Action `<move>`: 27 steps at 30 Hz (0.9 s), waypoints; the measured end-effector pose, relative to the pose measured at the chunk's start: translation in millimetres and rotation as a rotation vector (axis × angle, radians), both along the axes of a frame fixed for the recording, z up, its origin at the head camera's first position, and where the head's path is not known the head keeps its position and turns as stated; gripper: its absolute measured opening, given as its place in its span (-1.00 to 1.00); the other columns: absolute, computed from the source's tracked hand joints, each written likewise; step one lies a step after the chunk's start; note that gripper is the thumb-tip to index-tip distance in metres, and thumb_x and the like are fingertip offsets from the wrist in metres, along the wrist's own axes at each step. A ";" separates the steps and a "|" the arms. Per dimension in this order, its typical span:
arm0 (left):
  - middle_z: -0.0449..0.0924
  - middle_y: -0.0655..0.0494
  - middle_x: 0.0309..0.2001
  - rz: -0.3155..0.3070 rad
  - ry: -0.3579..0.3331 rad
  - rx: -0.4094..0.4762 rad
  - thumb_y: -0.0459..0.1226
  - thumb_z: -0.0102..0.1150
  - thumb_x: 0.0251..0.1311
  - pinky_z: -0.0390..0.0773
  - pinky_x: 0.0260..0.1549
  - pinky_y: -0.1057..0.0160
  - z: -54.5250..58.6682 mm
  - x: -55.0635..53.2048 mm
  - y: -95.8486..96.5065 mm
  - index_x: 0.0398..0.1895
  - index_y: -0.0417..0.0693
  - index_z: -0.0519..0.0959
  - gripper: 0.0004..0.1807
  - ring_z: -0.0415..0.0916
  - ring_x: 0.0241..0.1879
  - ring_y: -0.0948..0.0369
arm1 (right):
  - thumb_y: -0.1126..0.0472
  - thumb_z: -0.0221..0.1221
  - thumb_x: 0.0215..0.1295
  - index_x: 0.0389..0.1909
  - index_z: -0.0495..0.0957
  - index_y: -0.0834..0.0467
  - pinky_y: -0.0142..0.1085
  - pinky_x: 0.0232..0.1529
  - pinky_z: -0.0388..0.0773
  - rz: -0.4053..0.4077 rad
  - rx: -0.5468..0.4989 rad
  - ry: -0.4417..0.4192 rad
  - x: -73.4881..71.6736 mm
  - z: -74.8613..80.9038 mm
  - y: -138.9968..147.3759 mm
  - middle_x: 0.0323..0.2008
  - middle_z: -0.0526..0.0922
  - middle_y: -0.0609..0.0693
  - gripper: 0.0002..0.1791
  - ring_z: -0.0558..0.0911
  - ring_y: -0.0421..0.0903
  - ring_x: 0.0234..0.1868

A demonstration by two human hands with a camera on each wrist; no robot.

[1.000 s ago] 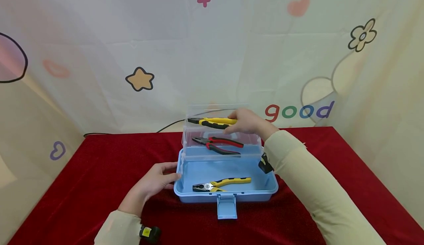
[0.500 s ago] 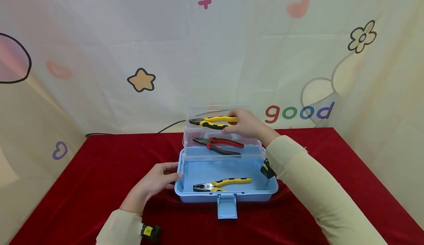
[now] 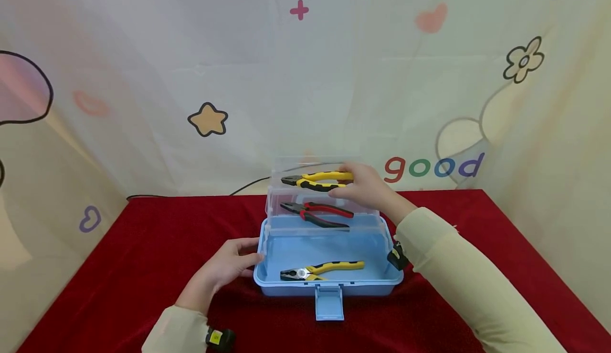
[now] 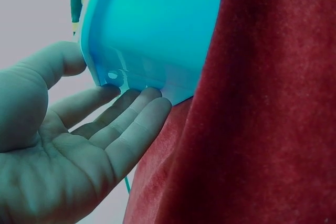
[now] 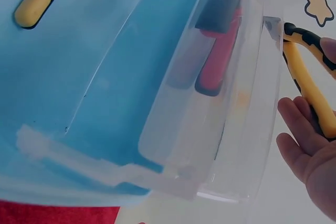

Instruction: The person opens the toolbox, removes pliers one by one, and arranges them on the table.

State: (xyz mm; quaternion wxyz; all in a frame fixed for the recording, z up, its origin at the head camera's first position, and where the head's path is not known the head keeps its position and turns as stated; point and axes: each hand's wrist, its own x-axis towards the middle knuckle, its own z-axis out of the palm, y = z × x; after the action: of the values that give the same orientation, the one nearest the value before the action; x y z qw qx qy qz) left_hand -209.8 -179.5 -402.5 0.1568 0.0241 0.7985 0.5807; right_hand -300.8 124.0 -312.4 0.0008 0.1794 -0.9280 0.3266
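Note:
A light blue toolbox [image 3: 305, 247] stands unfolded, its clear trays raised at the back. My left hand [image 3: 230, 262] touches its left side; in the left wrist view the thumb lies at the rim and the fairly straight fingers [image 4: 142, 129] reach the side wall. My right hand [image 3: 365, 186] grips yellow-and-black pliers [image 3: 312, 181] by the handles, above the upper clear tray [image 3: 305, 190]. Red-and-black pliers [image 3: 329, 209] lie in the clear tray below. Another yellow-and-black pair of pliers [image 3: 336, 265] lies in the toolbox bottom, near the front wall.
The blue latch [image 3: 329, 304] hangs down at the front of the toolbox. Red velvet cloth [image 3: 167, 247] covers the table. Behind it hangs a pale printed curtain [image 3: 258, 77], with a black cable [image 3: 248, 185] along its foot.
The pliers in my right hand have shifted slightly right over the upper tray. My left hand stays at the toolbox side. The head view has tilted a little.

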 end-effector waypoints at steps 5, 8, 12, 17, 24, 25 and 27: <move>0.42 -0.28 0.19 -0.016 0.006 0.010 -0.30 0.13 0.24 0.66 -0.16 0.07 -1.6 2.3 0.7 0.29 -0.32 0.31 -0.44 0.63 -0.15 0.09 | 0.08 0.35 0.05 0.13 0.43 0.17 -0.16 -0.06 0.62 -0.021 -0.017 0.015 5.5 -4.4 7.6 -0.05 0.57 0.11 -0.39 0.54 0.02 -0.09; 0.43 -0.27 0.19 -0.011 0.011 0.000 -0.30 0.13 0.24 0.66 -0.17 0.07 -1.8 2.0 0.6 0.29 -0.31 0.31 -0.44 0.63 -0.16 0.09 | 0.07 0.35 0.04 0.13 0.43 0.16 -0.16 -0.07 0.63 -0.028 -0.031 0.015 9.0 -4.0 10.9 -0.04 0.57 0.11 -0.39 0.55 0.02 -0.08; 0.45 -0.24 0.18 0.002 0.013 -0.011 -0.30 0.15 0.22 0.66 -0.18 0.08 -1.6 0.0 0.7 0.28 -0.28 0.35 -0.45 0.64 -0.17 0.11 | 0.07 0.35 0.04 0.16 0.41 0.14 -0.16 -0.08 0.64 -0.031 -0.059 0.005 13.4 -3.2 16.0 -0.01 0.56 0.11 -0.36 0.56 0.03 -0.06; 0.43 -0.26 0.18 -0.003 0.005 -0.012 -0.31 0.15 0.22 0.66 -0.17 0.07 -0.6 -0.3 -1.2 0.28 -0.30 0.33 -0.44 0.64 -0.17 0.10 | 0.06 0.36 0.04 0.19 0.39 0.12 -0.17 -0.09 0.65 -0.031 -0.091 -0.003 18.7 -5.9 24.6 0.02 0.55 0.12 -0.34 0.57 0.04 -0.05; 0.43 -0.25 0.19 -0.006 0.011 -0.021 -0.29 0.16 0.23 0.66 -0.18 0.07 2.1 0.8 -1.2 0.29 -0.28 0.33 -0.44 0.64 -0.16 0.10 | 0.04 0.35 0.07 0.20 0.39 0.16 -0.16 -0.13 0.66 -0.070 -0.082 0.056 24.6 -7.8 39.9 0.02 0.56 0.17 -0.33 0.59 0.06 -0.06; 0.43 -0.25 0.19 -0.006 0.013 -0.021 -0.29 0.16 0.22 0.66 -0.18 0.07 2.4 1.0 -0.8 0.29 -0.28 0.33 -0.44 0.64 -0.16 0.10 | 0.05 0.35 0.07 0.20 0.39 0.16 -0.16 -0.13 0.66 -0.073 -0.084 0.062 25.4 -8.1 41.9 0.02 0.56 0.17 -0.34 0.60 0.06 -0.06; 0.43 -0.26 0.19 -0.012 0.013 -0.020 -0.29 0.15 0.23 0.66 -0.18 0.06 2.6 1.1 -0.7 0.29 -0.28 0.32 -0.43 0.64 -0.16 0.10 | 0.04 0.34 0.08 0.20 0.39 0.18 -0.16 -0.13 0.66 -0.079 -0.090 0.069 27.3 -9.2 45.4 0.02 0.56 0.19 -0.34 0.60 0.07 -0.06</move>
State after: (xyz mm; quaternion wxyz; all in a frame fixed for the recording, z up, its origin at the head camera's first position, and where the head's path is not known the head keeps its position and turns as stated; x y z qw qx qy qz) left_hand -208.6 -180.2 -399.9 0.1552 0.0310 0.8050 0.5717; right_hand -273.5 169.4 -321.6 0.0536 0.1535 -0.9181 0.3615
